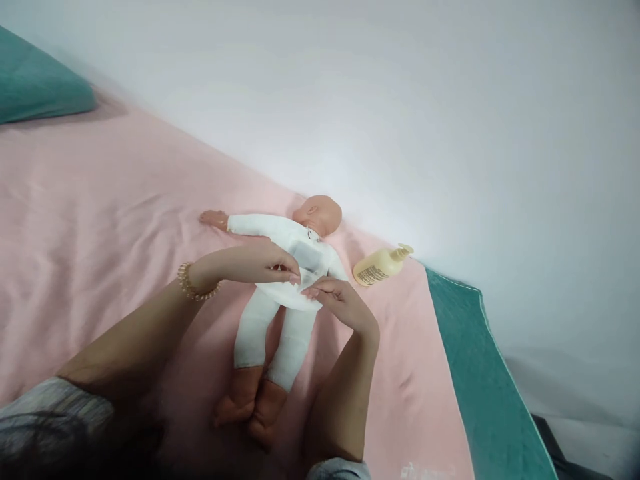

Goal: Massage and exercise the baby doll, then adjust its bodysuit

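A baby doll [300,341] in a white cloth body lies on a pink sheet, its bare head turned to the wall. A grey rectangular patch [307,256] shows on its torso. Above the doll's lower torso, my left hand [273,263] and my right hand [341,301] come close together, fingertips pinched. Between them is a small, thin, whitish, see-through piece [306,279], its kind too unclear to name. A beaded bracelet [189,281] circles my left wrist. Part of the doll's far arm and its middle are hidden behind my hands.
A yellow pump bottle [377,267] leans on the pink sheet [100,213] right of the doll, near the white wall [400,100]. A green pillow [40,80] lies at the far left. Green fabric [480,360] borders the bed's right edge.
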Demonstrator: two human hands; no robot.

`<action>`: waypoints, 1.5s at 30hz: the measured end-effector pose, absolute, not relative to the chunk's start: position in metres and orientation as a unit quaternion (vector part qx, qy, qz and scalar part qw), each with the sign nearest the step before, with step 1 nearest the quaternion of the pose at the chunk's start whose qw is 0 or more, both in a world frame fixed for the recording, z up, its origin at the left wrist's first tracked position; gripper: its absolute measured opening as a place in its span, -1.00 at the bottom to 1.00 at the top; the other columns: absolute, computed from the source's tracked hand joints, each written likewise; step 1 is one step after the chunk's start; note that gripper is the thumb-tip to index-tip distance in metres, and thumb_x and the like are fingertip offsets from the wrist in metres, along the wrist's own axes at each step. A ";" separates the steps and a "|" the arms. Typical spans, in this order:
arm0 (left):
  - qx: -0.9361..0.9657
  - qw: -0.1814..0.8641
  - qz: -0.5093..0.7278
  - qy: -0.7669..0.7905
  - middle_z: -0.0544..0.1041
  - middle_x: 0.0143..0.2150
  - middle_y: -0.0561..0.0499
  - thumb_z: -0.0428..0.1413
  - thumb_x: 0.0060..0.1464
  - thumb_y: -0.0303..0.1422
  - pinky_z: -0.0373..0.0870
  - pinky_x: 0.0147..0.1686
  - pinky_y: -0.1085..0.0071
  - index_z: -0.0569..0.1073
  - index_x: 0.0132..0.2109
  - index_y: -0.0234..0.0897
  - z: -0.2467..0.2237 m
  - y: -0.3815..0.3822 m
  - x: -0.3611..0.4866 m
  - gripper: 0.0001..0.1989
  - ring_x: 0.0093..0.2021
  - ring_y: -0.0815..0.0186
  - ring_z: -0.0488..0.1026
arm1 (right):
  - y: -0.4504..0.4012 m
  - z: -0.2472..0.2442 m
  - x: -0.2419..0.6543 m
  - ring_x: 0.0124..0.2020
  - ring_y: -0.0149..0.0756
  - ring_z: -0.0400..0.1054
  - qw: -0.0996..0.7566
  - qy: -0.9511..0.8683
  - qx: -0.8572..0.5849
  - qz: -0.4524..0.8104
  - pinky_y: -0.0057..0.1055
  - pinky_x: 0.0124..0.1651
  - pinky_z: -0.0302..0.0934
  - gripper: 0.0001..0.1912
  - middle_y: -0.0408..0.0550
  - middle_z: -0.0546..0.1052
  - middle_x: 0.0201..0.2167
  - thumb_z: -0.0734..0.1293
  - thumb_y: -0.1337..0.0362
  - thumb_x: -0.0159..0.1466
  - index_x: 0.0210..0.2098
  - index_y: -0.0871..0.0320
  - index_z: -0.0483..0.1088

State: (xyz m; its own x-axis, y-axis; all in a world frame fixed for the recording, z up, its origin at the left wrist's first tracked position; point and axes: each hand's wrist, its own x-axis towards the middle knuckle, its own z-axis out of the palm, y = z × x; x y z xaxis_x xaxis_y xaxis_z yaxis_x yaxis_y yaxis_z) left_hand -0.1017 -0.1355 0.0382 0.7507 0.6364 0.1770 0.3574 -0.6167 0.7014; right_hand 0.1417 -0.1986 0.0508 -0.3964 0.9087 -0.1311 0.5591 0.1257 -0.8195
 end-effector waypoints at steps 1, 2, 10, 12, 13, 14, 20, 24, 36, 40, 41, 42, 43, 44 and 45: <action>0.878 0.364 0.177 0.255 0.64 -0.24 0.06 0.03 0.20 -0.23 0.41 -0.25 0.39 0.61 -0.23 -0.17 0.036 -0.135 -0.102 -0.74 -0.29 0.26 0.55 | -0.199 0.051 0.140 -0.16 -0.24 0.48 0.189 -0.726 -0.503 0.429 -0.33 -0.13 0.32 -0.77 -0.13 0.62 -0.22 0.29 0.19 0.34 -0.26 -0.03 0.62; 0.878 0.395 0.146 0.227 0.65 -0.20 0.04 0.02 0.19 -0.28 0.42 -0.24 0.39 0.61 -0.20 -0.18 0.034 -0.134 -0.102 -0.74 -0.25 0.24 0.56 | -0.200 0.051 0.138 -0.17 -0.25 0.48 0.178 -0.729 -0.502 0.430 -0.34 -0.13 0.32 -0.77 -0.13 0.62 -0.22 0.29 0.22 0.33 -0.26 -0.03 0.62; 0.862 0.441 0.105 0.228 0.64 -0.29 0.07 0.03 0.08 -0.49 0.40 -0.30 0.42 0.60 -0.25 -0.19 0.014 -0.127 -0.093 -0.76 -0.32 0.29 0.54 | -0.190 0.035 0.129 -0.26 -0.29 0.46 0.155 -0.731 -0.519 0.416 -0.37 -0.21 0.31 -0.74 -0.13 0.61 -0.31 0.28 0.34 0.29 -0.29 0.00 0.64; 0.861 0.440 0.099 0.236 0.64 -0.32 0.10 0.03 0.04 -0.53 0.39 -0.31 0.45 0.60 -0.27 -0.17 0.012 -0.127 -0.091 -0.72 -0.34 0.32 0.54 | -0.188 0.032 0.128 -0.27 -0.29 0.46 0.149 -0.730 -0.522 0.415 -0.38 -0.24 0.31 -0.75 -0.14 0.61 -0.33 0.29 0.34 0.28 -0.31 0.00 0.64; 0.861 0.439 0.098 0.238 0.64 -0.33 0.11 0.03 0.03 -0.55 0.39 -0.31 0.46 0.60 -0.27 -0.15 0.011 -0.127 -0.090 -0.71 -0.35 0.33 0.54 | -0.188 0.030 0.128 -0.27 -0.29 0.46 0.147 -0.729 -0.525 0.415 -0.39 -0.25 0.31 -0.76 -0.14 0.62 -0.33 0.30 0.34 0.27 -0.32 0.00 0.63; 0.861 0.438 0.097 0.239 0.64 -0.33 0.12 0.03 0.02 -0.56 0.39 -0.31 0.46 0.60 -0.27 -0.14 0.011 -0.127 -0.090 -0.70 -0.35 0.33 0.54 | -0.187 0.030 0.128 -0.28 -0.29 0.46 0.145 -0.728 -0.525 0.415 -0.39 -0.25 0.31 -0.76 -0.15 0.62 -0.34 0.30 0.34 0.27 -0.33 0.00 0.63; 0.868 0.422 0.132 0.225 0.64 -0.25 0.08 0.01 0.11 -0.49 0.42 -0.25 0.42 0.60 -0.19 -0.16 0.015 -0.125 -0.093 -0.72 -0.28 0.29 0.55 | -0.188 0.033 0.131 -0.24 -0.27 0.46 0.186 -0.724 -0.513 0.423 -0.35 -0.19 0.30 -0.75 -0.13 0.61 -0.31 0.28 0.29 0.30 -0.31 0.01 0.63; 0.857 0.430 0.161 0.232 0.63 -0.13 0.00 0.01 0.19 -0.37 0.44 -0.15 0.37 0.59 -0.11 -0.21 0.018 -0.122 -0.097 -0.74 -0.15 0.22 0.55 | -0.186 0.030 0.138 -0.23 -0.25 0.44 0.236 -0.704 -0.541 0.395 -0.34 -0.16 0.27 -0.76 -0.11 0.62 -0.29 0.29 0.23 0.31 -0.33 0.02 0.63; 0.819 0.505 0.145 0.230 0.63 -0.15 -0.07 0.05 0.11 -0.40 0.45 -0.16 0.36 0.58 -0.14 -0.32 0.004 -0.121 -0.094 -0.75 -0.16 0.18 0.54 | -0.180 0.024 0.130 -0.28 -0.28 0.42 0.221 -0.690 -0.533 0.437 -0.37 -0.19 0.23 -0.72 -0.11 0.61 -0.36 0.26 0.31 0.28 -0.40 0.06 0.63; 0.835 0.459 0.164 0.256 0.63 -0.19 -0.02 0.04 0.14 -0.36 0.39 -0.26 0.38 0.60 -0.14 -0.27 0.010 -0.120 -0.094 -0.75 -0.22 0.20 0.52 | -0.180 0.023 0.134 -0.27 -0.27 0.41 0.237 -0.686 -0.539 0.427 -0.37 -0.19 0.22 -0.73 -0.11 0.60 -0.32 0.27 0.29 0.27 -0.37 0.06 0.64; 0.838 0.446 0.172 0.264 0.62 -0.21 -0.02 0.04 0.16 -0.34 0.38 -0.27 0.38 0.60 -0.14 -0.26 0.011 -0.120 -0.095 -0.74 -0.24 0.21 0.51 | -0.180 0.023 0.136 -0.26 -0.27 0.41 0.245 -0.684 -0.541 0.424 -0.37 -0.18 0.22 -0.74 -0.10 0.61 -0.30 0.28 0.27 0.27 -0.36 0.05 0.64; 0.839 0.436 0.182 0.271 0.62 -0.22 -0.01 0.03 0.18 -0.32 0.37 -0.27 0.38 0.60 -0.13 -0.26 0.012 -0.119 -0.095 -0.74 -0.25 0.22 0.51 | -0.179 0.022 0.138 -0.24 -0.26 0.41 0.256 -0.680 -0.542 0.422 -0.36 -0.17 0.22 -0.75 -0.10 0.60 -0.29 0.29 0.25 0.27 -0.34 0.05 0.64; 0.838 0.430 0.192 0.277 0.62 -0.22 -0.01 0.02 0.20 -0.30 0.36 -0.26 0.39 0.59 -0.13 -0.25 0.012 -0.118 -0.095 -0.73 -0.25 0.23 0.51 | -0.179 0.022 0.139 -0.23 -0.26 0.41 0.266 -0.677 -0.544 0.420 -0.36 -0.16 0.22 -0.75 -0.09 0.60 -0.27 0.29 0.23 0.27 -0.33 0.05 0.64; 0.835 0.425 0.201 0.284 0.62 -0.22 0.00 0.02 0.21 -0.27 0.36 -0.25 0.39 0.59 -0.13 -0.25 0.012 -0.117 -0.096 -0.72 -0.23 0.24 0.51 | -0.179 0.022 0.140 -0.22 -0.25 0.41 0.275 -0.673 -0.544 0.418 -0.35 -0.15 0.22 -0.76 -0.09 0.60 -0.27 0.30 0.21 0.27 -0.33 0.04 0.64; 0.833 0.422 0.207 0.290 0.62 -0.20 0.01 0.02 0.21 -0.24 0.36 -0.24 0.39 0.59 -0.13 -0.24 0.012 -0.117 -0.096 -0.72 -0.22 0.24 0.51 | -0.179 0.022 0.141 -0.21 -0.25 0.41 0.283 -0.670 -0.545 0.417 -0.35 -0.14 0.22 -0.75 -0.08 0.60 -0.26 0.30 0.20 0.27 -0.33 0.04 0.64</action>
State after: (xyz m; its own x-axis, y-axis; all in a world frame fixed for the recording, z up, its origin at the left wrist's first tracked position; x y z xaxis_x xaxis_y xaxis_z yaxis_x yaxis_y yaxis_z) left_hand -0.0957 -0.1168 0.0117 0.7456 0.6587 0.1008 0.3086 -0.4754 0.8239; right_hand 0.1411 -0.1792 0.0216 -0.2450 0.9666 -0.0753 0.4953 0.0580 -0.8668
